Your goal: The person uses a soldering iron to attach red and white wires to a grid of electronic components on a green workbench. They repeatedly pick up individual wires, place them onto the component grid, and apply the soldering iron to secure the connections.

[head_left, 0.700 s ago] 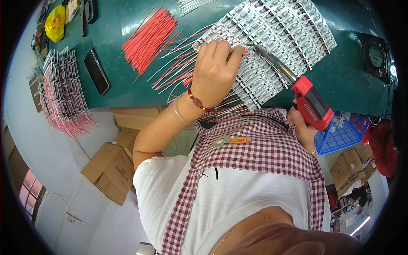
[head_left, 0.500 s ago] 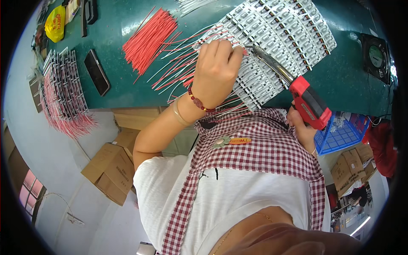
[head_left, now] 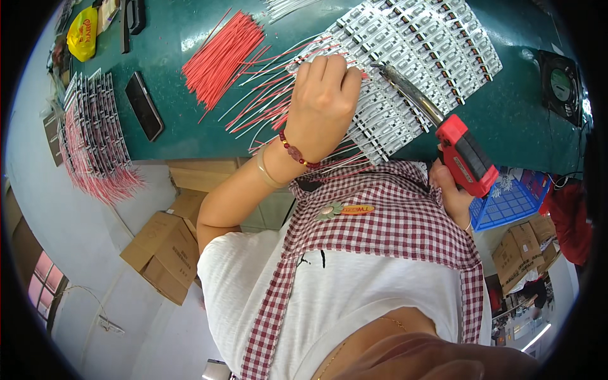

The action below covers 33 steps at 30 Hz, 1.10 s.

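My left hand is closed in a pinch over the panel of small white circuit boards. A bit of red wire shows at its fingertips, which are mostly hidden behind the knuckles. Red and white wires fan out leftward from the panel's near left edge, partly under this hand. My right hand is wrapped round the handle of a red and black soldering gun. Its metal barrel slants up and left over the boards. The dark tip sits just right of my left fingers, apart from them.
A bundle of loose red wires lies left of the panel, with white wires behind. Farther left are a phone and wired boards. A small black fan stands right; a blue basket sits below the table edge.
The soldering gun has moved slightly right, and its tip has drawn away from my left fingers. My left hand has barely shifted.
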Available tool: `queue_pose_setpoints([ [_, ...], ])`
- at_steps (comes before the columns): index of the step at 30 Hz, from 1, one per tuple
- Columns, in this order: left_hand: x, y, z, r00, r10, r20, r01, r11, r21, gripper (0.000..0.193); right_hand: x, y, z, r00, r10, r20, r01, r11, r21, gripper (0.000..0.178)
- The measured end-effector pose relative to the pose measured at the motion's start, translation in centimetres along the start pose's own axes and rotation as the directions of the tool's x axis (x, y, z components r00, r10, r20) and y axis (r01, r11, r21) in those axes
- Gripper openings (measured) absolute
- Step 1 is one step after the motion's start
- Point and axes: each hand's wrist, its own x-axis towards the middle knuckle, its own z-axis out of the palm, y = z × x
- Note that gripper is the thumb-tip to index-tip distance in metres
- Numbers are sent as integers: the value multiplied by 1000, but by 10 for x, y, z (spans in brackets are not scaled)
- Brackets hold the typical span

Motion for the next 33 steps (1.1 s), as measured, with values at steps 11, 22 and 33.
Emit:
queue_pose_setpoints([
  [11,-6,5,3,999,29,-43,-33,996,-89,25,-8,3,-7,997,70,24,-72,995,70,33],
  [22,-3,10,1,1000,-1,-6,1,997,-75,24,-14,14,-11,993,116,-7,-116,993,-33,16],
  [33,-2,11,2,1000,14,12,-13,1000,-19,19,-9,-3,-12,994,105,-1,-104,986,132,3],
])
